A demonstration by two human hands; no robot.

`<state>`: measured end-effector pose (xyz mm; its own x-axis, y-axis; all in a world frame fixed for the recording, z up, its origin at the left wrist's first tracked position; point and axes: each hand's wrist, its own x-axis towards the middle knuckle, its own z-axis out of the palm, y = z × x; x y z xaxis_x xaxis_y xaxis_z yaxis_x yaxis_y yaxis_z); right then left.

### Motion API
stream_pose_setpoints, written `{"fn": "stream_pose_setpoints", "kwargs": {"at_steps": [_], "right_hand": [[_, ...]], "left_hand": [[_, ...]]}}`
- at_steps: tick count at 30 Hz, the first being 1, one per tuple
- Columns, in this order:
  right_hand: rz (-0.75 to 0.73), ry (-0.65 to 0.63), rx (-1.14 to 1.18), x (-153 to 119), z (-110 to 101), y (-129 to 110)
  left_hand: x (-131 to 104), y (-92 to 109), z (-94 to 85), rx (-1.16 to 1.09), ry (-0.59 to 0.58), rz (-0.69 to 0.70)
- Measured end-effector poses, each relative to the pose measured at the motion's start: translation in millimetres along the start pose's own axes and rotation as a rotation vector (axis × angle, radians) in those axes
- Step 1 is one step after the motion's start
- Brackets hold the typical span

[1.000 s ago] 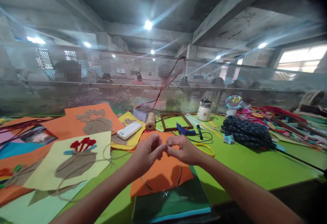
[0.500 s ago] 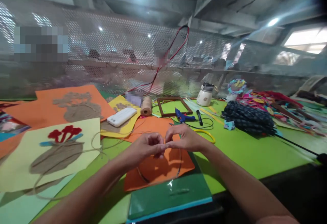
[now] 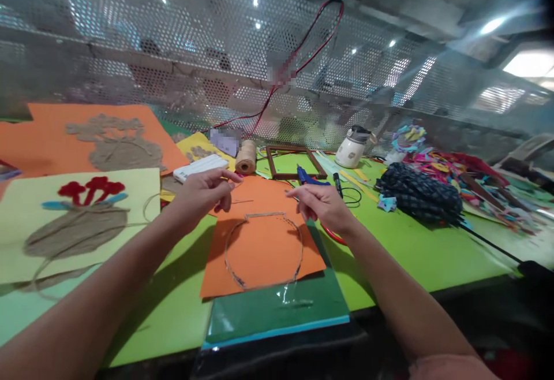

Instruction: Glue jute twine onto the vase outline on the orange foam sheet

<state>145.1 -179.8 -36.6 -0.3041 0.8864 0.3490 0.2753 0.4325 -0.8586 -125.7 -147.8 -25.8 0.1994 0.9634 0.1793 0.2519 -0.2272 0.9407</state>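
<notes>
An orange sheet (image 3: 264, 253) lies on a dark green board (image 3: 277, 316), bearing a vase-shaped outline of thin twine (image 3: 225, 247). Over the sheet's upper left edge hovers my left hand (image 3: 208, 192), its index finger stretched out and the other fingers curled, with nothing visible in it. My right hand (image 3: 318, 202) is above the sheet's right edge, index finger extended toward the left, also holding nothing that shows. Just behind it sits a blue glue gun (image 3: 309, 178). A spool of twine (image 3: 246, 157) and a white phone-like object (image 3: 201, 166) are beyond my left hand.
Craft sheets with a brown vase and red flowers (image 3: 97, 195) cover the left. Behind are a brown frame (image 3: 272, 166) and a white bottle (image 3: 351, 148). A dark checked bundle (image 3: 418, 194) and colourful scraps (image 3: 467, 178) lie right. A mesh partition (image 3: 208, 74) stands at the back.
My hands were together over the sheet; they have moved apart to its two sides, uncovering the top of the twine outline. The view has tilted and shifted slightly.
</notes>
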Motion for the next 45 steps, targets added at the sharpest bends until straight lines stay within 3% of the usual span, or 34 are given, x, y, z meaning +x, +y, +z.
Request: {"fn": "stream_pose_setpoints", "kwargs": {"at_steps": [3,5,7,11,16,22,32,38,45], "right_hand": [[-0.013,0.119,-0.088,-2,-10,-4],[-0.017,0.149,-0.15,-4,-19,-6],[-0.041,0.098,-0.23,-7,-28,-7],[-0.153,-0.138,-0.423,-26,-36,-2],[-0.223,-0.271,-0.558,-67,-25,8],[-0.234,-0.272,-0.564,-98,-15,10],[-0.261,-0.412,-0.871,-100,-9,-7],[-0.323,-0.444,-0.794,-93,-1,-17],[-0.348,-0.454,-0.868,-107,12,-7]], "left_hand": [[6,-10,-6.5,0.194,0.145,0.038],[11,-19,-11.4,0.268,0.156,0.05],[16,-28,-15.3,0.32,0.08,0.032],[21,-38,-15.7,0.456,-0.14,0.0],[19,-41,-9.0,0.594,-0.247,0.009],[19,-46,-3.0,0.713,-0.297,0.018],[23,-54,6.2,0.724,-0.294,-0.012],[22,-57,7.4,0.748,-0.303,0.032],[24,-58,6.1,0.758,-0.316,0.018]]}}
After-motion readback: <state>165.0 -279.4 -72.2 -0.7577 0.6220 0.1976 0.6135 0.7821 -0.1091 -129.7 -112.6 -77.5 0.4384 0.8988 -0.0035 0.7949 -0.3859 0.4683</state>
